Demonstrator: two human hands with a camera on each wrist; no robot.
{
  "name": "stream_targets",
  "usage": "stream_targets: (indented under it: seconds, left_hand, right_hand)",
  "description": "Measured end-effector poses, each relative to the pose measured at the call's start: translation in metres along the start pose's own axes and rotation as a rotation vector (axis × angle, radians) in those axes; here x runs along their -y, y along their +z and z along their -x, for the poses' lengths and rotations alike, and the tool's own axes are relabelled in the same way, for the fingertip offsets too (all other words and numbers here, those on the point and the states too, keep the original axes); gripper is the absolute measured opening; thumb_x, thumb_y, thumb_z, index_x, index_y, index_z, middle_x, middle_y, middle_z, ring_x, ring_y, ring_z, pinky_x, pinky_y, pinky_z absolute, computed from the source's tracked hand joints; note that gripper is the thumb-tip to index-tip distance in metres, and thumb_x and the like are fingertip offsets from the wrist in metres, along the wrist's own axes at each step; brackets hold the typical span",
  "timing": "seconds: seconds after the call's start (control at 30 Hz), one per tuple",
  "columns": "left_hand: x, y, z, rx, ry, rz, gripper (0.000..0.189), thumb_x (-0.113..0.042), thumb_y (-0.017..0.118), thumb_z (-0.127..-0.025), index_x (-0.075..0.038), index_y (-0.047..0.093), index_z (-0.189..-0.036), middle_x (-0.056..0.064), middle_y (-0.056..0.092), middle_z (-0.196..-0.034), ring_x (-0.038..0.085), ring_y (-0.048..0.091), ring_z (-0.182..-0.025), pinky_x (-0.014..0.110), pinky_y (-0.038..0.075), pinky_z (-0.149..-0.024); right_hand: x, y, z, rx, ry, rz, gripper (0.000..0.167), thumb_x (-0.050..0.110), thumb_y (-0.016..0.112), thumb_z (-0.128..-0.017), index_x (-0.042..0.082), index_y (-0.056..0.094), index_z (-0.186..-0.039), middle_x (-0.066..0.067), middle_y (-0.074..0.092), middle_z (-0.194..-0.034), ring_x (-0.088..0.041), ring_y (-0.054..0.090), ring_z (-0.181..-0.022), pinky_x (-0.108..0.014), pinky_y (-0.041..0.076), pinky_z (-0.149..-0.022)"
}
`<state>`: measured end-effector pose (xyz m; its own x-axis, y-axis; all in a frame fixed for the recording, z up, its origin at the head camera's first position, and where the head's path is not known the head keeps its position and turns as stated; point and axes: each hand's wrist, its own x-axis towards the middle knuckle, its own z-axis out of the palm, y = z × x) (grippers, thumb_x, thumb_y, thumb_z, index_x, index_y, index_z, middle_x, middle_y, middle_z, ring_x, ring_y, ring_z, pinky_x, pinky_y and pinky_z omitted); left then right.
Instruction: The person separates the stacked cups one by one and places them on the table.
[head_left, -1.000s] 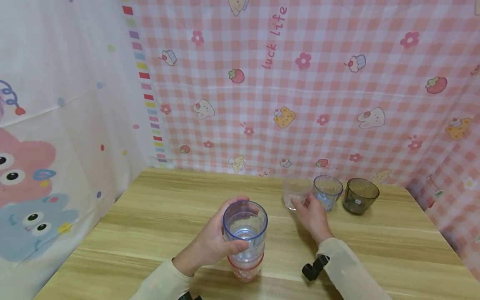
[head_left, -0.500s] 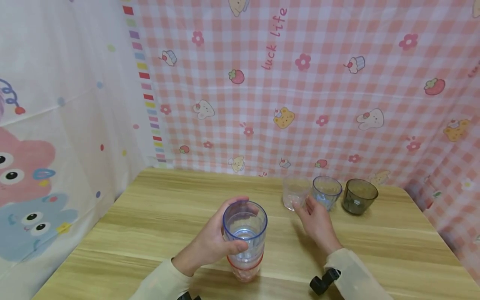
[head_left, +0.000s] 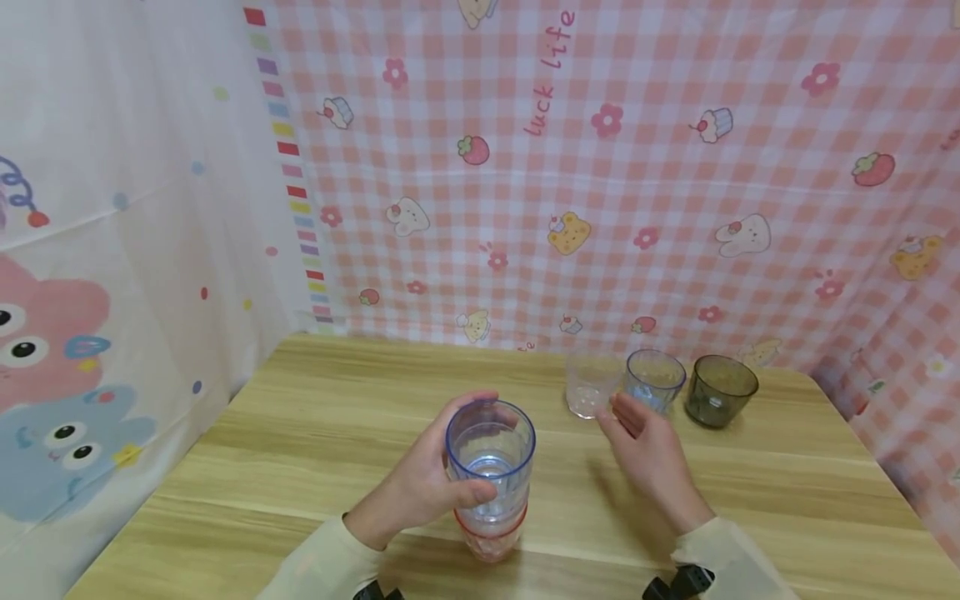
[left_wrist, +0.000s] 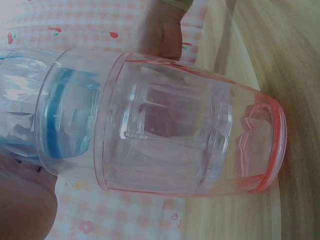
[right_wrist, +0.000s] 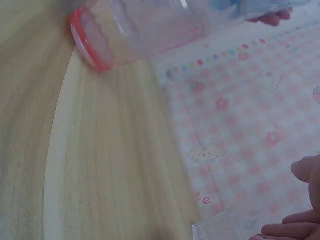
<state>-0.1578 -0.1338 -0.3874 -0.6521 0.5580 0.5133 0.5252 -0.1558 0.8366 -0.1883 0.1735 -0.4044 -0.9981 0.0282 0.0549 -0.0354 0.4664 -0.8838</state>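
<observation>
Blue-rimmed cup (head_left: 491,468) in clear cup (left_wrist: 75,162) in red cup (left_wrist: 255,150); left fingers (head_left: 468,402) around blue-rimmed cup; right fingers (head_left: 632,408) apart from thumb (head_left: 617,432)

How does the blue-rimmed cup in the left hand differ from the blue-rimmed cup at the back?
The stacked blue-rimmed cup is gripped by the left hand; the rear blue-rimmed cup is not held, though the right hand partly hides it in the head view.

The stacked blue-rimmed cup sits above the red-rimmed cup; the rear blue-rimmed cup stands on the table.

Both are see-through and mouth-up.
</observation>
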Motion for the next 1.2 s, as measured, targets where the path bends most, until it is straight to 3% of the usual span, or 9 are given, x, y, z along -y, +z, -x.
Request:
stream_targets:
  seconds: [0.17, 0.33, 0.43, 0.63, 0.87, 1.2]
  left_hand:
    - [0.001, 0.001, -0.001, -0.004, 0.011, 0.001, 0.089, -0.044, 0.081, -0.098, -0.002, 0.033, -0.16, 0.032, 0.055, -0.149, 0.013, 0.061, -0.138, 0.036, 0.053, -0.117]
    - [0.001, 0.001, -0.001, -0.006, 0.012, 0.007, 0.089, -0.043, 0.082, -0.097, -0.001, 0.033, -0.159, 0.033, 0.055, -0.149, 0.012, 0.061, -0.137, 0.035, 0.053, -0.117]
    - [0.0, 0.0, -0.001, -0.003, 0.003, 0.012, 0.089, -0.042, 0.082, -0.097, -0.002, 0.033, -0.16, 0.032, 0.055, -0.15, 0.011, 0.06, -0.138, 0.034, 0.053, -0.117]
    - [0.001, 0.0, 0.0, -0.001, 0.004, 0.012, 0.089, -0.042, 0.082, -0.097, -0.002, 0.033, -0.16, 0.031, 0.055, -0.15, 0.012, 0.06, -0.138, 0.035, 0.053, -0.117]
    - [0.0, 0.0, -0.001, 0.006, 0.001, -0.01, 0.089, -0.044, 0.082, -0.097, -0.004, 0.033, -0.16, 0.029, 0.055, -0.151, 0.012, 0.06, -0.138, 0.035, 0.053, -0.117]
    - [0.002, 0.0, 0.0, -0.001, 0.011, -0.019, 0.087, -0.041, 0.083, -0.097, -0.003, 0.035, -0.158, 0.03, 0.057, -0.148, 0.013, 0.062, -0.135, 0.034, 0.053, -0.116]
  right_hand:
    - [0.007, -0.005, 0.009, -0.032, -0.028, 0.011, 0.057, 0.031, 0.061, -0.112, -0.005, 0.051, -0.156, -0.024, 0.057, -0.158, -0.038, 0.057, -0.147, -0.044, 0.051, -0.118]
    - [0.013, -0.012, 0.017, -0.054, -0.049, 0.009, 0.053, 0.034, 0.061, -0.112, 0.0, 0.057, -0.153, -0.018, 0.063, -0.154, -0.033, 0.062, -0.142, -0.012, 0.051, -0.103]
    - [0.016, -0.015, 0.021, -0.067, -0.082, 0.002, 0.052, 0.034, 0.061, -0.112, 0.0, 0.058, -0.151, -0.018, 0.066, -0.151, -0.032, 0.064, -0.139, -0.003, 0.046, -0.093]
    - [0.02, -0.022, 0.03, -0.068, -0.133, 0.012, 0.05, 0.033, 0.064, -0.111, 0.002, 0.061, -0.15, -0.016, 0.068, -0.147, -0.022, 0.067, -0.133, -0.003, 0.049, -0.092]
    - [0.027, -0.028, 0.041, -0.063, -0.169, -0.019, 0.047, 0.03, 0.065, -0.11, 0.001, 0.062, -0.147, -0.016, 0.07, -0.145, 0.018, 0.061, -0.113, -0.004, 0.051, -0.094]
    - [0.029, -0.027, 0.047, -0.05, -0.231, -0.069, 0.044, 0.021, 0.066, -0.11, -0.004, 0.061, -0.145, -0.021, 0.07, -0.143, 0.018, 0.061, -0.112, -0.005, 0.052, -0.096]
